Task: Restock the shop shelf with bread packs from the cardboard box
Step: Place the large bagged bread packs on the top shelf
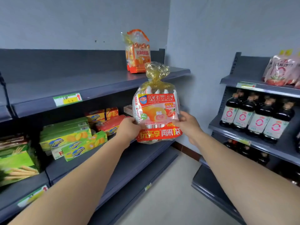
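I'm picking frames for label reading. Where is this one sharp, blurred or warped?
Head view: the bread pack is sharp, its print readable; the green boxes at the left edge are smeared; the shelf lines tilt and bow, wide-angle distortion; light is soft, with mild sheen on the pack's plastic top.

A clear plastic bread pack (156,111) with a red-and-pink strawberry label and a gathered yellow cellophane top is held upright in the air. The left hand (129,129) and right hand (188,125) grip its lower sides in front of the dark grey metal shop shelf (81,85). On the top board, near its right end, stands an orange-labelled bread pack (138,57) — upright, top tied.
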`<state>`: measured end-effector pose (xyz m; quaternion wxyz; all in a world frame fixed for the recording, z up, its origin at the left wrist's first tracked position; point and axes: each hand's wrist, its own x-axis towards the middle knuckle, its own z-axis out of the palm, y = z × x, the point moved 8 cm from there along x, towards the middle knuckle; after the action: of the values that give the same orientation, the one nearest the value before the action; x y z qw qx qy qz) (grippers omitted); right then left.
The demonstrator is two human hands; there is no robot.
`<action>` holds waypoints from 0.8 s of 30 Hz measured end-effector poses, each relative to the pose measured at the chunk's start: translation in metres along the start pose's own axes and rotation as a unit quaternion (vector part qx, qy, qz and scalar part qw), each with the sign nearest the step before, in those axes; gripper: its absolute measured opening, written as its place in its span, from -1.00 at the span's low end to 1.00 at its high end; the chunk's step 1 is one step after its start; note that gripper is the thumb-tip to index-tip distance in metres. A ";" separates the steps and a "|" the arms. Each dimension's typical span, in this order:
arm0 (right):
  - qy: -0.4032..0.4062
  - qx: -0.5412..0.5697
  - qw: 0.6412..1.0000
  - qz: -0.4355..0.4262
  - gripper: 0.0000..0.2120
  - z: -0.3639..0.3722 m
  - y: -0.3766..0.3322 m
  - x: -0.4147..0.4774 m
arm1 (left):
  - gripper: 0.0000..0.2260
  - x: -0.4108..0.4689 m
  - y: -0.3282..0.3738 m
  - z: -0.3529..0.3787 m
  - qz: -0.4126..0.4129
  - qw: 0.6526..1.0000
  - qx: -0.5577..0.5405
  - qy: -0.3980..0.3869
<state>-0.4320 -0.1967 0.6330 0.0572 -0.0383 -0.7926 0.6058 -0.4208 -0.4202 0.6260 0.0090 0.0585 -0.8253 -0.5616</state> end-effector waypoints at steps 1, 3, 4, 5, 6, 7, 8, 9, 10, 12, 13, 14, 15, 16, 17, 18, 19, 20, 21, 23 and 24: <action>0.005 0.003 1.000 -0.009 -0.63 -0.002 -0.007 0.010 | -0.78 0.009 0.008 -0.001 0.009 1.000 -0.001 0.006; 0.014 0.001 1.000 -0.021 -0.63 -0.004 -0.020 0.028 | -0.78 0.026 0.021 -0.004 0.015 1.000 -0.009 0.015; 0.018 -0.002 1.000 -0.025 -0.64 -0.004 -0.026 0.037 | -0.76 0.034 0.028 -0.006 0.014 1.000 -0.015 0.019; 0.022 -0.001 0.999 -0.029 -0.65 -0.004 -0.032 0.045 | -0.75 0.042 0.035 -0.009 0.016 0.999 -0.020 0.023; 0.028 0.002 0.999 -0.035 -0.69 -0.005 -0.037 0.055 | -0.74 0.052 0.042 -0.012 0.019 0.999 -0.021 0.028; 0.035 0.007 0.999 -0.040 -0.73 -0.004 -0.043 0.065 | -0.75 0.062 0.049 -0.015 0.025 0.999 -0.021 0.034; 0.041 0.012 0.998 -0.045 -0.75 -0.004 -0.049 0.076 | -0.75 0.072 0.057 -0.018 0.032 0.999 -0.018 0.040; 0.047 0.016 0.998 -0.048 -0.77 -0.003 -0.054 0.087 | -0.74 0.082 0.065 -0.022 0.042 0.998 -0.011 0.046; 0.053 0.019 0.997 -0.052 -0.78 -0.001 -0.059 0.098 | -0.74 0.092 0.072 -0.025 0.051 0.997 -0.001 0.051; 0.064 0.022 0.996 -0.060 -0.78 0.004 -0.070 0.120 | -0.74 0.115 0.083 -0.033 0.060 0.996 0.012 0.060; 0.069 0.023 0.995 -0.064 -0.78 0.007 -0.075 0.132 | -0.75 0.127 0.088 -0.036 0.064 0.996 0.014 0.062; 0.072 0.024 0.995 -0.067 -0.78 0.011 -0.081 0.144 | -0.76 0.139 0.092 -0.041 0.066 0.996 0.016 0.064; 0.075 0.025 0.994 -0.071 -0.78 0.014 -0.086 0.155 | -0.74 0.151 0.096 -0.046 0.069 0.995 0.016 0.066; 0.077 0.026 0.994 -0.076 -0.79 0.017 -0.092 0.167 | -0.73 0.163 0.100 -0.050 0.070 0.995 0.015 0.068; 0.079 0.026 0.993 -0.079 -0.80 0.019 -0.098 0.177 | -0.72 0.175 0.104 -0.054 0.075 0.995 0.012 0.071; 0.082 0.026 0.993 -0.083 -0.80 0.021 -0.104 0.188 | -0.73 0.187 0.109 -0.057 0.080 0.994 0.008 0.074; 0.086 0.028 0.992 -0.087 -0.80 0.022 -0.109 0.198 | -0.75 0.198 0.114 -0.059 0.086 0.993 0.001 0.079; 0.088 0.031 0.992 -0.090 -0.80 0.024 -0.113 0.208 | -0.78 0.208 0.119 -0.061 0.091 0.992 -0.008 0.082; 0.087 0.035 0.991 -0.093 -0.80 0.025 -0.117 0.218 | -0.82 0.217 0.124 -0.062 0.095 0.992 -0.017 0.087; 0.083 0.041 0.991 -0.098 -0.80 0.028 -0.124 0.237 | -0.87 0.233 0.134 -0.065 0.105 0.990 -0.016 0.095; 0.081 0.041 0.991 -0.102 -0.79 0.029 -0.127 0.246 | -0.87 0.241 0.139 -0.065 0.111 0.989 -0.011 0.099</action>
<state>-0.6786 -0.2258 0.7586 0.1840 -0.0034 -0.7598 0.6235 -0.6667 -0.4558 0.7667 0.1535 0.0219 -0.8155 -0.5577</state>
